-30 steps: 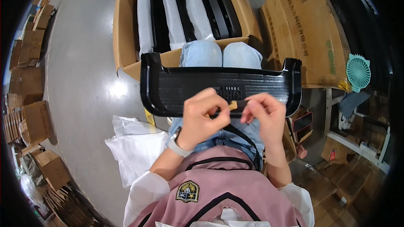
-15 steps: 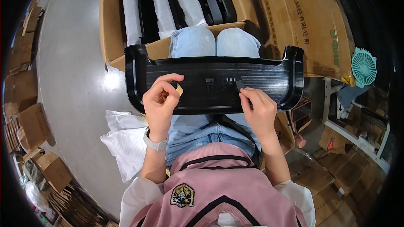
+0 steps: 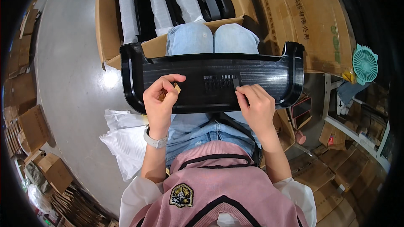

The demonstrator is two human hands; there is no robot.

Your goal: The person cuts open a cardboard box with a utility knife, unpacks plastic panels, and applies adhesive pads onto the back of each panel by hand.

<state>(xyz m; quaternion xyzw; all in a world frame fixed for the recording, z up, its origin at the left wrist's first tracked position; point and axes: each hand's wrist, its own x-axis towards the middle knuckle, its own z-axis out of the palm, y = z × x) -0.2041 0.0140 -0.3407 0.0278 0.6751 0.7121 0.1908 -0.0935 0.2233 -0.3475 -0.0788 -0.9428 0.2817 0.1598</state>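
Long black moulded plastic panel with upturned ends is lying flat across the person's lap, on the light-blue denim knees, long axis running left to right.

Left hand is resting on the panel's left-centre area, fingers curled together and pinching a small tan piece between thumb and fingertips; a white wristband is sitting on that wrist.

Right hand is lying on the panel right of centre, fingers close together, fingertips pressing a small grey tab against the panel surface just beside a row of short slots. Not clamped around anything, only pressing.

Open brown cardboard box is standing just beyond the knees, holding more black panels separated by white foam sleeves. Flattened brown cardboard sheet is lying to the right of it. White plastic bags are lying on the grey floor at the person's left. Small teal fan is sitting at the far right.
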